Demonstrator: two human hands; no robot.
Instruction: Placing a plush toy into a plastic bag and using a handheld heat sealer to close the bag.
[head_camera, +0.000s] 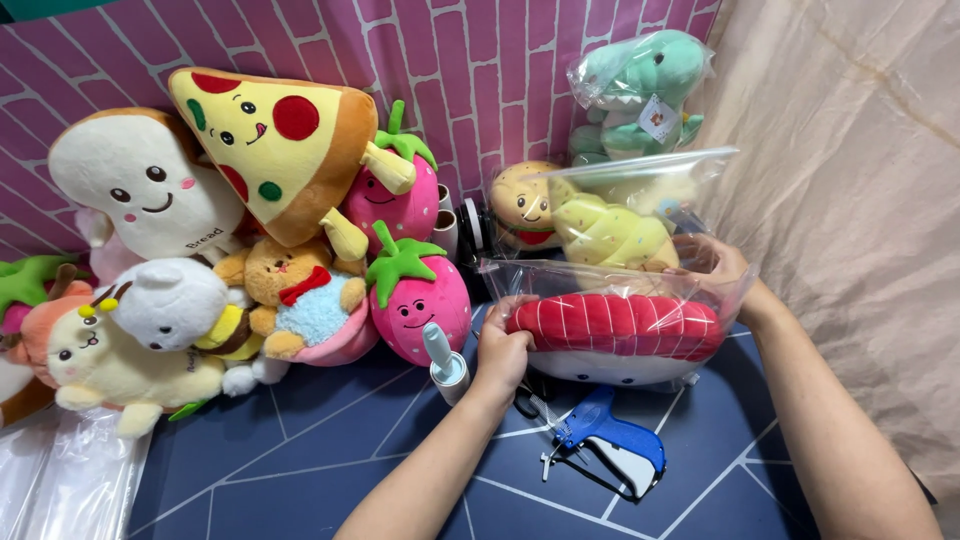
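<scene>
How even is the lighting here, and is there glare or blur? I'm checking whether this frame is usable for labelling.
Head view: bright, even light with soft shadows; white glare streaks on the clear plastic bag around the red-and-white sushi plush, held by the left hand and right hand; everything sharp, and slight wide-angle bending at the edges.

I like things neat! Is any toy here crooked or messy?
A little. The pizza plush leans tilted across the pile, and the toys lie heaped on each other. The sushi plush sits in a clear bag gaping open, gripped by the left hand and right hand.
</scene>
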